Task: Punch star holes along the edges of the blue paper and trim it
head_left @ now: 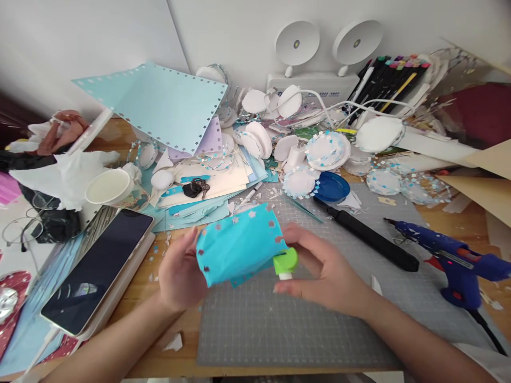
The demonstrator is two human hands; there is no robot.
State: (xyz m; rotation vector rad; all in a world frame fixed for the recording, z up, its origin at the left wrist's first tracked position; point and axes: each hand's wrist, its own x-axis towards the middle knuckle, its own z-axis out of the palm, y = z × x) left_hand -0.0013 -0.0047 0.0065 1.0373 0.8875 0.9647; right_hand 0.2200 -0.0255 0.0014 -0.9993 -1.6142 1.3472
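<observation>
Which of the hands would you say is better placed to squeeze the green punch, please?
Probably the right hand: it holds the green punch at one edge of the blue paper, while the left hand holds the paper's opposite side.

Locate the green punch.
In the head view, the green punch is right of centre, in the right hand, at the right edge of the blue paper.

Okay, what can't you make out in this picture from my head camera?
All in the head view:
Left hand: some fingers, hidden behind the blue paper.
Glue gun: its cord's far end, cut off by the right edge.
White lamp: its lettering, too small and partly covered by white discs.
</observation>
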